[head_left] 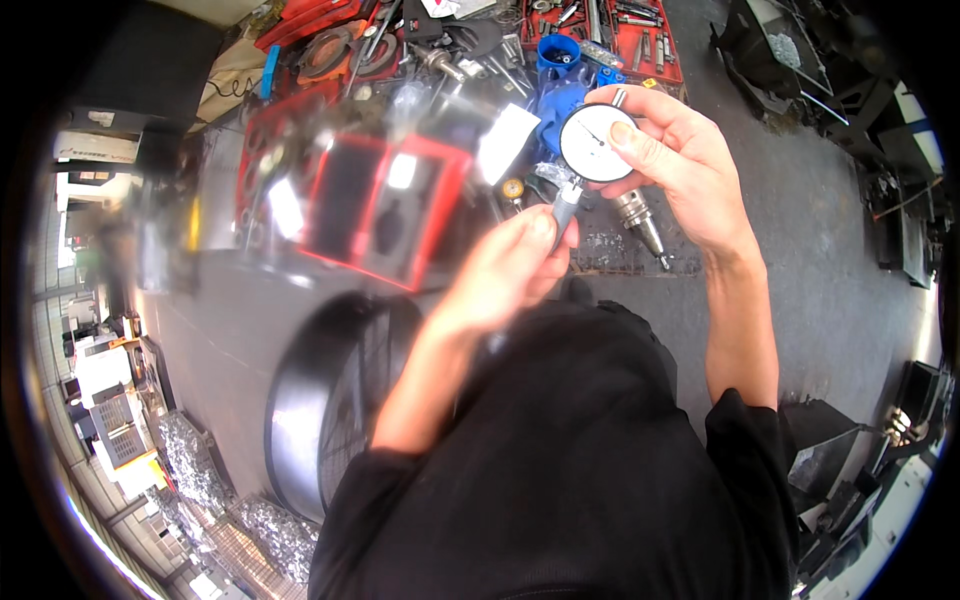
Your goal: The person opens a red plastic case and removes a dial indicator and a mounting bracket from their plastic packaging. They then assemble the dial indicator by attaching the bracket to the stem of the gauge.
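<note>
Near the bench edge I hold a dial bore gauge in both hands. My right hand [675, 155] grips its round dial indicator [592, 155], with the thumb on the white face and the fingers behind the rim. Below it, my left hand [515, 255] is closed around the grey handle [566, 208]. A bright metal collar at the handle's top meets the dial's lower side; whether they are fully joined I cannot tell. The handle's lower end is hidden by my left hand. Under my right wrist lies a metal tool holder [640, 225] with a tapered end.
An open red case [425, 215] with dark lining sits left of my hands, blurred. A blue cup [558, 53], a white paper [508, 142] and a small yellow gauge [513, 188] lie nearby. Red trays [655, 70] of tools are behind. A large black drum fan [300, 410] stands lower left.
</note>
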`<state>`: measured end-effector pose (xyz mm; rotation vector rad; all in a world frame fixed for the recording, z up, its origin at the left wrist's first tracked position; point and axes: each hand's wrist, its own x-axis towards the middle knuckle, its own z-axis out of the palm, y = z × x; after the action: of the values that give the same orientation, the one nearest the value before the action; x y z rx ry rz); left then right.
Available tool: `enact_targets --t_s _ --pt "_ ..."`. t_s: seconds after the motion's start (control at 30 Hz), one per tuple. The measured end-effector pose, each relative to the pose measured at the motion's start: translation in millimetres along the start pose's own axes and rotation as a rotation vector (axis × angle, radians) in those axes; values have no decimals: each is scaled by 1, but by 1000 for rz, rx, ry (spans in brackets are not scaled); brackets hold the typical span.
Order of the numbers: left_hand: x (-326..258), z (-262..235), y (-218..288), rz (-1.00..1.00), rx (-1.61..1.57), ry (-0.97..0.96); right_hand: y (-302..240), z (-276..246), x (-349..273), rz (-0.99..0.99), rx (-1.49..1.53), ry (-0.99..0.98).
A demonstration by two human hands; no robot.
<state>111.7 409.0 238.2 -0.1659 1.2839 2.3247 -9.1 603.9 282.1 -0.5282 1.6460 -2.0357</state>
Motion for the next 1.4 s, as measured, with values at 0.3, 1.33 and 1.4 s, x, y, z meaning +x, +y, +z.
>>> enact_targets --t_s 0.3,1.33,1.4 --pt "4 5 -11 186 346 177 1 2 -1 -24 -19 7" --pt "1 6 -10 140 285 183 11 4 0 -10 -12 6" --pt "2 5 -13 179 350 211 11 5 0 -16 -10 10"
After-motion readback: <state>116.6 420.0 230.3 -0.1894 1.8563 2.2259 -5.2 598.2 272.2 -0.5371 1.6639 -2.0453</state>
